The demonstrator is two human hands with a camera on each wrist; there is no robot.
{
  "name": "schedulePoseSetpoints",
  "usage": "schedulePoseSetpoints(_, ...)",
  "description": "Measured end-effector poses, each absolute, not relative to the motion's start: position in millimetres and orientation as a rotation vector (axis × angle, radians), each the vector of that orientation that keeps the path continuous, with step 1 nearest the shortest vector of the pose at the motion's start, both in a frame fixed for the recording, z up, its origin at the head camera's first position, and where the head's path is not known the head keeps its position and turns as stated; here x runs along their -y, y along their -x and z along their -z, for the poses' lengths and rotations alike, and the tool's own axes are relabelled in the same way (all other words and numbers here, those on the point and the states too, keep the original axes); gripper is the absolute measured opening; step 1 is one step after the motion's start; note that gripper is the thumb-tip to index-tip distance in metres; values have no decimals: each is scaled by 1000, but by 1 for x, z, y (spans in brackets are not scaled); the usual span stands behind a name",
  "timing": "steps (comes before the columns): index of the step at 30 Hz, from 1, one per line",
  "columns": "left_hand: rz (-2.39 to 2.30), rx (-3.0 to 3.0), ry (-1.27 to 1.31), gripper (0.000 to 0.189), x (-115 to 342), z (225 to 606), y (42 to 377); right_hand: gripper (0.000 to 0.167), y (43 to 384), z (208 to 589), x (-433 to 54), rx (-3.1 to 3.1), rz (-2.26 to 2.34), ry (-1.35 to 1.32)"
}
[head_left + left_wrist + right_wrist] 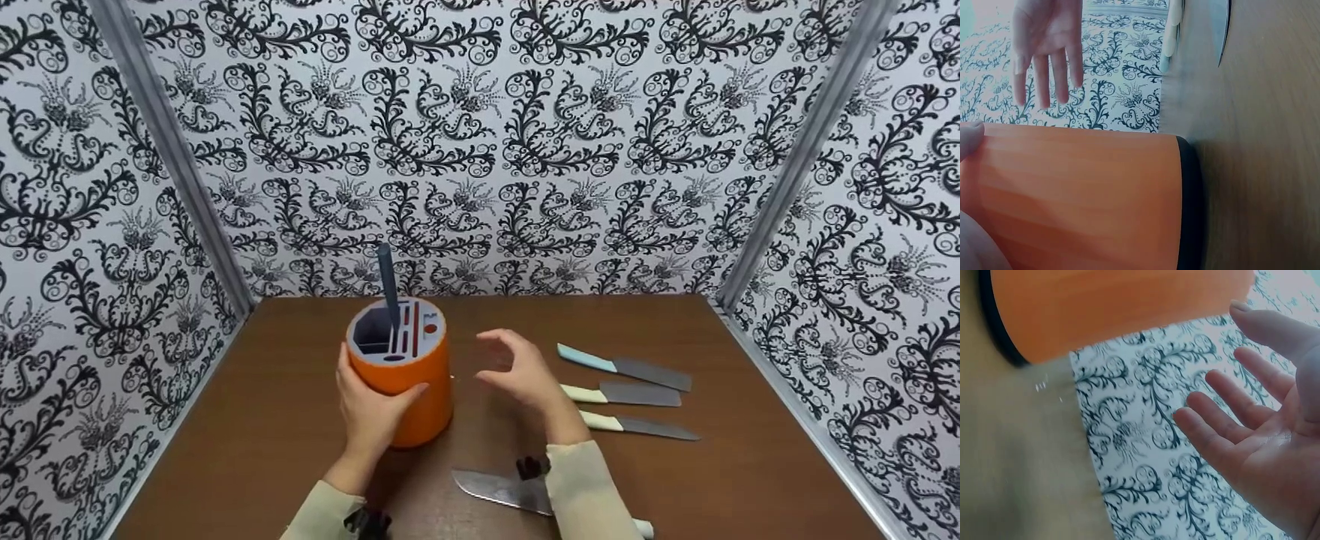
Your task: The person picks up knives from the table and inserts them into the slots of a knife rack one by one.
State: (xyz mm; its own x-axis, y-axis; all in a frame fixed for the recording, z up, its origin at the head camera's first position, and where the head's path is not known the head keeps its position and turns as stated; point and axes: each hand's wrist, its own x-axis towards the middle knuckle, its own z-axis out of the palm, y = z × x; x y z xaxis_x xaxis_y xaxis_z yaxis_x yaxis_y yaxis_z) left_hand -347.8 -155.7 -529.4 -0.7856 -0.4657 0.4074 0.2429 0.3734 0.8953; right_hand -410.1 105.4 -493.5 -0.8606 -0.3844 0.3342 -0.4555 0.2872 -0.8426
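An orange cylindrical knife holder (pixel 420 405) with a grey slotted top stands upright on the table, left of centre. My left hand (pixel 371 409) grips its near left side, with the thumb across the front. A dark blue-grey handle (pixel 387 277) sticks up out of the holder's top; the part inside is hidden. To the right of the holder, apart from it, my right hand (pixel 521 371) hangs in the air with nothing in it. In the right wrist view its fingers (pixel 1219 419) are loosely extended beside the orange wall.
On the right lie a blue-handled knife (pixel 645 373), a pale-handled cleaver (pixel 641 394) and a narrower pale-handled knife (pixel 652 428). Another knife (pixel 499 489) lies near the front, partly under my right forearm. Patterned walls (pixel 480 150) enclose the brown table (pixel 270 420).
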Motion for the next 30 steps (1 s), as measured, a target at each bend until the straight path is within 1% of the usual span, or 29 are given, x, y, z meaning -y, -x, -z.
schedulePoseSetpoints(9,1455,2022,-207,143,158,531,349,39,414,488,-142,2615,-1500,-694)
schedulePoseSetpoints(17,1448,2035,-204,141,160,530,349,37,414,486,-172,2722,-1413,-587)
schedulePoseSetpoints(24,1443,2030,-201,142,161,530,349,38,418,496,-195,2884,-1263,-691)
schedulePoseSetpoints(30,1458,2031,-201,142,157,532,348,38,417,508,-211,3000,-1210,-586)
